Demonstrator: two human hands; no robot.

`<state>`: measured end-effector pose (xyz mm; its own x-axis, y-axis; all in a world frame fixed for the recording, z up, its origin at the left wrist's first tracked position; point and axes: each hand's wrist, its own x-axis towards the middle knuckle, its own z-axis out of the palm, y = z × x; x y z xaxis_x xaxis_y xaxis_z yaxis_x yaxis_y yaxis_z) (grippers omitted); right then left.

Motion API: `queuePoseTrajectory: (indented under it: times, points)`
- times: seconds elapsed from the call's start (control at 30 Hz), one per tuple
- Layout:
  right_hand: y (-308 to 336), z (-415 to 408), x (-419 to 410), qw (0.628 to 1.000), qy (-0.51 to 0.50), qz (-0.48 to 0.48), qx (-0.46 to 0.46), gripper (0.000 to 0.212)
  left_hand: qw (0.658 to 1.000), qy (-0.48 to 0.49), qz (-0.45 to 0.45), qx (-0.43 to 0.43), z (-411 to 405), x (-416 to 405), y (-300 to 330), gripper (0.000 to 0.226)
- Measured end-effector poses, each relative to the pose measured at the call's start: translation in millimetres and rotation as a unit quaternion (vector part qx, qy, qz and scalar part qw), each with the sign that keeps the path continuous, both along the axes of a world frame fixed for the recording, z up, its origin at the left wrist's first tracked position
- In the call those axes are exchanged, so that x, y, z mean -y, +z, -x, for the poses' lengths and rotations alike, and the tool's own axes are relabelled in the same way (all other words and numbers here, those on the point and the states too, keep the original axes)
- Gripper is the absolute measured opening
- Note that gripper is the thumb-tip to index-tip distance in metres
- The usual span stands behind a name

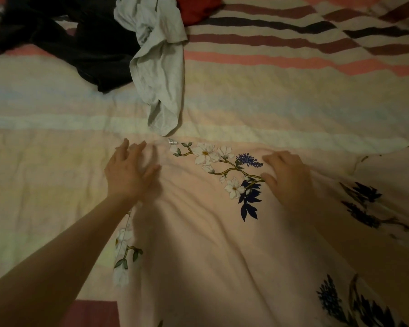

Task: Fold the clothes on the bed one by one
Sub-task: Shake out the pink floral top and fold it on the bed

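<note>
- Nearest the camera lies the pink floral garment [210, 244], spread across the near side of the bed [269, 109], where both arms reach it easily; it looks laid flat so it can be smoothed before a fold.
- Left hand [130, 173] is over the garment's far left corner, fingers spread and fairly straight. It is blurred, so I cannot tell whether it presses the cloth or skims just above it; it holds nothing.
- Right hand [288, 178] rests palm down on the garment just right of the flower print, fingers gently bent over the cloth. It looks like a pin to keep the fabric from sliding, not a pinch, though the fingertips are hard to read.
- Creases fan out between the hands, which suggests the flattening is unfinished and no fold is made yet.
- Waiting at the far left are a grey garment [158, 67], its tip just beyond the floral one's far edge, dark clothes [64, 36] beside it and a red one [196, 7] at the far edge, kept apart so each is taken singly.
</note>
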<state>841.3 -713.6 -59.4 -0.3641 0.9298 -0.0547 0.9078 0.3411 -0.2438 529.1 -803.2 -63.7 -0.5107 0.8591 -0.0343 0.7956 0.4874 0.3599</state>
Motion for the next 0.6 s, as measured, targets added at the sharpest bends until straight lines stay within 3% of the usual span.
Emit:
queuePoseTrajectory:
  times: [0.17, 0.37, 0.47, 0.6]
  points:
    - [-4.5, 16.6, 79.5, 0.998, 0.068, -0.005, -0.012, 0.038, 0.999, -0.007, 0.016, 0.052, -24.7, 48.3, 10.5, 0.06]
    - [4.8, 19.2, 188.8, 0.993, 0.113, 0.023, -0.038, 0.039, 0.976, 0.021, 0.009, 0.214, -60.6, 148.1, 16.7, 0.065]
    - [10.9, 14.7, 239.5, 0.991, 0.115, 0.04, -0.056, 0.039, 0.956, 0.07, 0.007, 0.283, -80.4, 208.0, 18.9, 0.071]
    - [13.7, 7.5, 291.2, 0.989, 0.123, 0.042, -0.071, 0.04, 0.942, 0.132, -0.009, 0.308, -98.2, 276.8, 12.6, 0.065]
